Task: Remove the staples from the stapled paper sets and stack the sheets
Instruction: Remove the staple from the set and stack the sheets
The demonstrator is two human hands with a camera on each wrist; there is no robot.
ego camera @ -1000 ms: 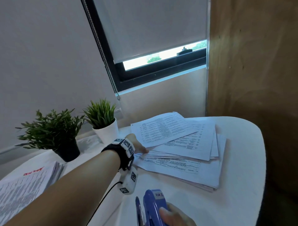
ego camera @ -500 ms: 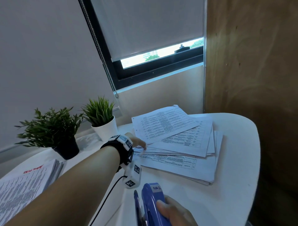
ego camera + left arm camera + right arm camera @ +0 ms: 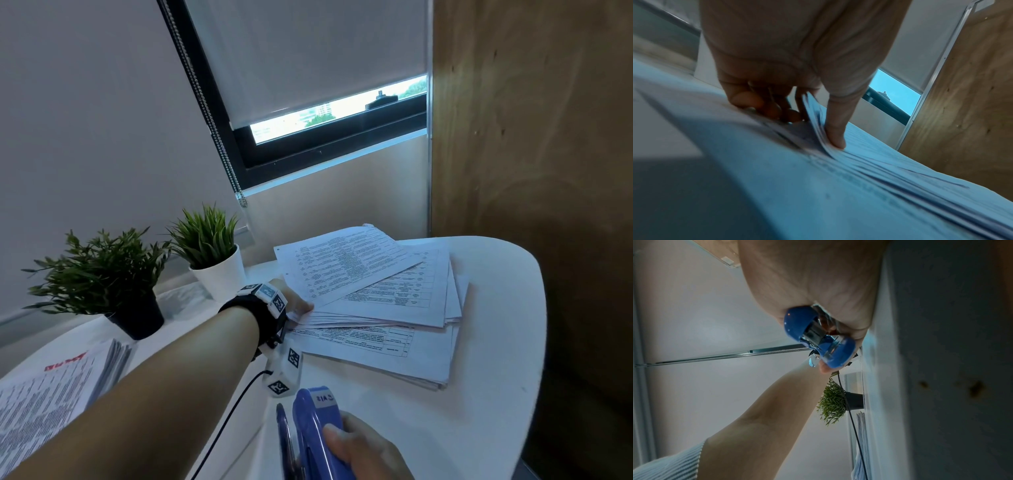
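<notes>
A loose pile of printed paper sets (image 3: 383, 308) lies fanned on the white round table (image 3: 479, 428). My left hand (image 3: 296, 301) reaches to the pile's near left corner and pinches a sheaf of sheets (image 3: 816, 123), thumb (image 3: 835, 129) on top and fingers curled underneath. At the bottom of the head view my right hand (image 3: 363, 448) grips a blue stapler (image 3: 317, 431), seen end-on as the stapler (image 3: 818, 337) in the right wrist view. The top sheet (image 3: 346, 260) lies askew over the others.
Two potted plants stand at the back left: one in a white pot (image 3: 219, 274), one in a black pot (image 3: 137, 315). A second stack of printed sheets (image 3: 51, 394) lies at the far left. A wooden panel (image 3: 531, 137) rises on the right.
The view has shifted slightly. My left hand stays at the pile's corner with its fingers worked in among the sheets. The right hand has lifted the stapler a little higher into view.
</notes>
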